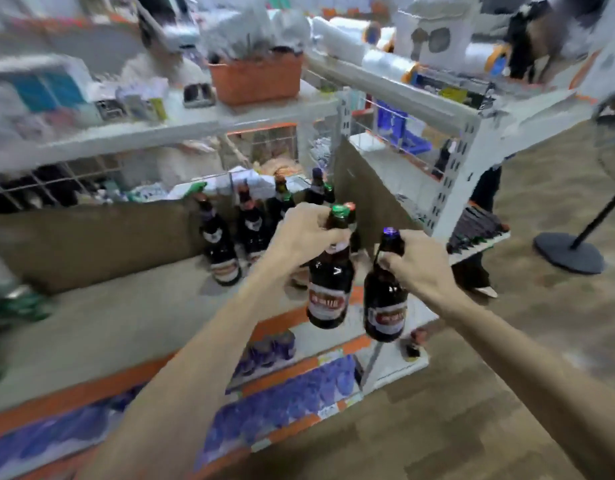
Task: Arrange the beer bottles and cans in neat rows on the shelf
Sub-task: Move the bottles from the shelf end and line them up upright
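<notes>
My left hand [304, 233] grips the neck of a dark brown beer bottle [330, 289] with a green cap and a red-and-white label. It hangs in the air above the front edge of the grey shelf [126, 327]. My right hand [416, 263] holds a second dark bottle [385, 306] with a purple cap by its neck, just to the right of the first. Several more dark bottles [221, 251] stand at the back of the shelf against a brown backboard. The whole view is blurred.
A lower shelf [333, 337] with orange edging holds purple cans [271, 349] and a small bottle [415, 344]. An orange basket [255, 79] sits on the upper shelf. A side rack [455, 161] stands at right, with a black stand base [569, 252] on the floor.
</notes>
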`<state>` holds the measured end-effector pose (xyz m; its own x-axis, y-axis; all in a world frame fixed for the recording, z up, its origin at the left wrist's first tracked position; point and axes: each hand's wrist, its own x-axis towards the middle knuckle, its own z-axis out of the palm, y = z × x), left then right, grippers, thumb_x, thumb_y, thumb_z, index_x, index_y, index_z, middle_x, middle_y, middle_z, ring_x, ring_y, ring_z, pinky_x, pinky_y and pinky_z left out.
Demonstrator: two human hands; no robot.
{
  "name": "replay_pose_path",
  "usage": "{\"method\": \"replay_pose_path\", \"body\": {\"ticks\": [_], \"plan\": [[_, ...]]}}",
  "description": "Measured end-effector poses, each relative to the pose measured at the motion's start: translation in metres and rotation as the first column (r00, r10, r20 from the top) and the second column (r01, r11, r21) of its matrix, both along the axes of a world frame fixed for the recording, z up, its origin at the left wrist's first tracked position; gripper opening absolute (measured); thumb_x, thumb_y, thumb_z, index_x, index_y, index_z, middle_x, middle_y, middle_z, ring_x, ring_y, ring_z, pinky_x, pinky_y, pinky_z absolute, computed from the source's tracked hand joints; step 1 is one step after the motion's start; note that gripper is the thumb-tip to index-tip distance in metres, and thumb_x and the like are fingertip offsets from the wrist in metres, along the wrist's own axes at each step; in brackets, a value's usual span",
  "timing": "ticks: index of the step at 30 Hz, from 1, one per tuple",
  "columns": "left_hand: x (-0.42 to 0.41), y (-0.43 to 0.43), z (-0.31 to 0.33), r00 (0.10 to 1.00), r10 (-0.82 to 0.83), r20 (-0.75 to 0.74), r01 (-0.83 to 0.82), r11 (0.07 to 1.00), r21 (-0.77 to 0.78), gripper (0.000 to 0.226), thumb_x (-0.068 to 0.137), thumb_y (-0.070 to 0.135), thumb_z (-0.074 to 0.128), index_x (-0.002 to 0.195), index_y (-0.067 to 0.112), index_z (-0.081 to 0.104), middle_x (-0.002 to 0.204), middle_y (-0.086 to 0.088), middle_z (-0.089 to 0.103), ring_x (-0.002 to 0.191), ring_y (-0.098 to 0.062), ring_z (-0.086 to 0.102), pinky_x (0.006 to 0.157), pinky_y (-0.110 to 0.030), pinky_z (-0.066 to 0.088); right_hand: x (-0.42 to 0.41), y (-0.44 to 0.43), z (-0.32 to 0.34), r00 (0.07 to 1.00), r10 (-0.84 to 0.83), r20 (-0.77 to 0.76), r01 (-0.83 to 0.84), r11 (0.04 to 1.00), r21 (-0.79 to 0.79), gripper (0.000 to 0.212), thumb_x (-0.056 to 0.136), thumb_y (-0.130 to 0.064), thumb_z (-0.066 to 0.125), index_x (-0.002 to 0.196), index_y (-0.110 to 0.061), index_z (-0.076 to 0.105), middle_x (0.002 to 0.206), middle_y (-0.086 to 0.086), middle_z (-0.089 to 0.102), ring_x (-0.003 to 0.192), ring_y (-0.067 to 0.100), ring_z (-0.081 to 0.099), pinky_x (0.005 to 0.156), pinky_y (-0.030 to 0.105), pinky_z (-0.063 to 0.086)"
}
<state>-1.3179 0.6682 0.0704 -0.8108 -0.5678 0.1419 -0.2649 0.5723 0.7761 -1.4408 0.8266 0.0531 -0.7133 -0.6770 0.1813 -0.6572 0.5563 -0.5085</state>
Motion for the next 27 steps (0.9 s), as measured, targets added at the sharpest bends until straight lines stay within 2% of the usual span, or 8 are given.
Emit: {"method": "replay_pose_path", "body": {"ticks": [2,4,7,11,16,22,27], "plan": [[0.043,-0.034,0.0,0.986,0.16,0.033,-0.161,0.987,0.001,0.018,0.068,0.025,0.072,0.064,0.009,0.068,0.056,0.001,0.065,0.054,-0.005,0.052,0.06,-0.028,0.048,0.024,-0.047,0.0,0.994,0.109,0.013,-0.109,0.994,-0.022,0.014,0.08,-0.024,0.07,0.083,-0.012,0.063,0.091,0.017,0.069,0.094,0.039,0.062,0.068,0.037,0.042],[0.083,-0.063,-0.004,0.953,0.299,0.043,-0.299,0.954,0.013,0.02,0.065,0.033,0.072,0.069,0.014,0.073,0.067,-0.001,0.073,0.065,-0.008,0.065,0.073,-0.038,0.055,0.049,-0.091,-0.001,0.977,0.213,0.029,-0.211,0.976,-0.054,0.019,0.08,-0.025,0.07,0.09,-0.009,0.068,0.092,0.016,0.07,0.095,0.039,0.062,0.067,0.036,0.039],[0.134,-0.092,-0.009,0.884,0.463,0.063,-0.462,0.886,-0.03,0.013,0.069,0.036,0.074,0.072,0.024,0.075,0.078,0.007,0.075,0.086,-0.012,0.071,0.086,-0.04,0.055,0.082,-0.14,0.001,0.949,0.307,0.077,-0.297,0.948,-0.117,0.018,0.081,-0.023,0.07,0.081,-0.007,0.062,0.079,0.011,0.064,0.085,0.036,0.061,0.062,0.033,0.033],[0.178,-0.116,-0.016,0.797,0.603,0.04,-0.6,0.797,-0.062,0.013,0.074,0.036,0.077,0.071,0.024,0.072,0.083,0.008,0.075,0.093,-0.016,0.069,0.086,-0.04,0.054,0.105,-0.182,-0.001,0.91,0.399,0.109,-0.38,0.911,-0.163,0.018,0.08,-0.022,0.071,0.074,-0.011,0.057,0.07,0.007,0.061,0.076,0.031,0.06,0.062,0.033,0.037],[0.182,-0.128,-0.025,0.741,0.67,0.055,-0.665,0.742,-0.086,0.017,0.076,0.033,0.078,0.069,0.021,0.069,0.078,0.006,0.074,0.088,-0.017,0.069,0.081,-0.037,0.053,0.109,-0.211,-0.017,0.897,0.434,0.083,-0.418,0.894,-0.16,0.019,0.083,-0.023,0.069,0.084,-0.005,0.062,0.081,0.012,0.065,0.081,0.035,0.06,0.068,0.038,0.046],[0.151,-0.125,-0.045,0.692,0.721,0.034,-0.719,0.693,-0.049,0.018,0.077,0.03,0.081,0.076,0.015,0.07,0.08,-0.001,0.075,0.084,-0.022,0.067,0.073,-0.035,0.049,0.085,-0.212,-0.031,0.893,0.436,0.111,-0.416,0.894,-0.166,0.015,0.086,-0.019,0.066,0.085,-0.005,0.059,0.078,0.009,0.063,0.077,0.033,0.057,0.063,0.034,0.037],[0.131,-0.123,-0.073,0.681,0.732,0.01,-0.731,0.68,0.062,0.015,0.078,0.022,0.081,0.083,0.011,0.073,0.079,-0.001,0.072,0.075,-0.012,0.059,0.07,-0.03,0.045,0.07,-0.206,-0.048,0.919,0.359,0.163,-0.329,0.926,-0.184,0.007,0.088,-0.013,0.064,0.088,-0.008,0.058,0.078,0.002,0.055,0.076,0.026,0.046,0.068,0.032,0.032]]}}
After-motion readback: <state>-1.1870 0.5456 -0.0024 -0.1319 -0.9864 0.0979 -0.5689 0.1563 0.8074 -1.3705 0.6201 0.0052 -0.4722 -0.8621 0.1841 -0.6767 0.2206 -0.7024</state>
